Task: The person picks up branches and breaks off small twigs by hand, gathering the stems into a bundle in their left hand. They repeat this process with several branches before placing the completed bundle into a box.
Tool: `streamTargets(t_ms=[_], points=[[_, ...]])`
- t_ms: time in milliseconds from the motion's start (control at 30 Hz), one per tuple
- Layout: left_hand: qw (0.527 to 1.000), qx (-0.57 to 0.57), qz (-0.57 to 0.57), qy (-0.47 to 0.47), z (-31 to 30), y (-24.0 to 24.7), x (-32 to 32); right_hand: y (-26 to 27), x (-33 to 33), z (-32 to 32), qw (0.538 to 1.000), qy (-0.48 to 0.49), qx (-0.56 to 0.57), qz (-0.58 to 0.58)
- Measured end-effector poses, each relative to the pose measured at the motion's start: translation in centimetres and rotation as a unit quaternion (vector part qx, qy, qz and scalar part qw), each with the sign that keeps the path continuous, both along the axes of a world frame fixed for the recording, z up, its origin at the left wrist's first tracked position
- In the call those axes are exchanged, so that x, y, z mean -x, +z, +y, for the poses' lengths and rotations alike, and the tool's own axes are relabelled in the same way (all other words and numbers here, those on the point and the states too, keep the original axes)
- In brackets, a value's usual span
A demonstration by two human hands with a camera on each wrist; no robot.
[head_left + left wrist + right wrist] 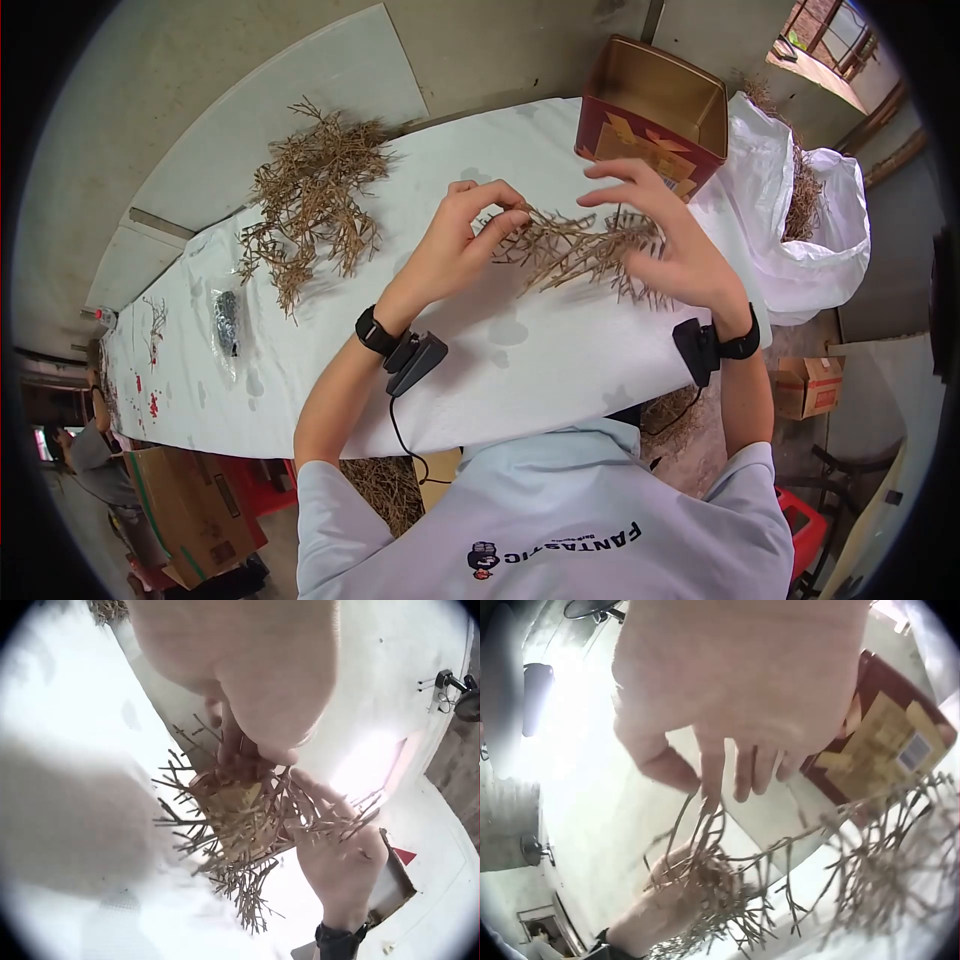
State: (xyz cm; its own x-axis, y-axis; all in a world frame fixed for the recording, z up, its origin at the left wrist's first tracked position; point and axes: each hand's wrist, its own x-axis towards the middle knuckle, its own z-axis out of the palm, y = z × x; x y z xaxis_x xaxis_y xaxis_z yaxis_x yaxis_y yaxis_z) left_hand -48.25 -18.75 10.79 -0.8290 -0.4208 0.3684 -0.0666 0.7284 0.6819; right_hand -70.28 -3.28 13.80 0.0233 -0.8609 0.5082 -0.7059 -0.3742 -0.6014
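A dry, brown, many-branched twig bunch (570,250) is held up over the white-covered table (460,370). My left hand (462,235) pinches its left end between thumb and fingers, as the left wrist view also shows at the twig stems (255,795). My right hand (672,240) is around the bunch's right end, thumb and fingers spread apart and slightly blurred. In the right wrist view, thin twig tips (705,817) reach right up to the right hand's thumb and index fingertip.
A larger twig pile (315,190) lies at the back left, near a clear plastic bag (228,320) with something dark inside. A red and gold box (655,110) stands at the back right, beside a white sack (830,270) of twigs. Another person (95,465) is at far left.
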Motion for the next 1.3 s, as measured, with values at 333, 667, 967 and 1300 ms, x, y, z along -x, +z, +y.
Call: streamTargets(t_ms=[333,667,967,1300], points=[[0.952,-0.299,0.050,-0.033,0.5,-0.8,-0.1,0.0,-3.2,-2.0,0.958,0.042,-0.231,-0.167],[0.903,-0.426,0.057,0.004,-1.9,-2.0,-0.4,-2.5,-3.9,-2.4,0.998,0.056,0.026,0.030],[0.929,-0.361,0.001,-0.086,-1.9,-1.5,-0.8,-3.5,-3.7,-2.9,0.983,-0.041,-0.113,-0.140],[0.953,-0.290,0.078,-0.041,-0.2,1.0,-0.2,-3.6,-4.2,-3.2,0.980,-0.035,-0.099,-0.168]])
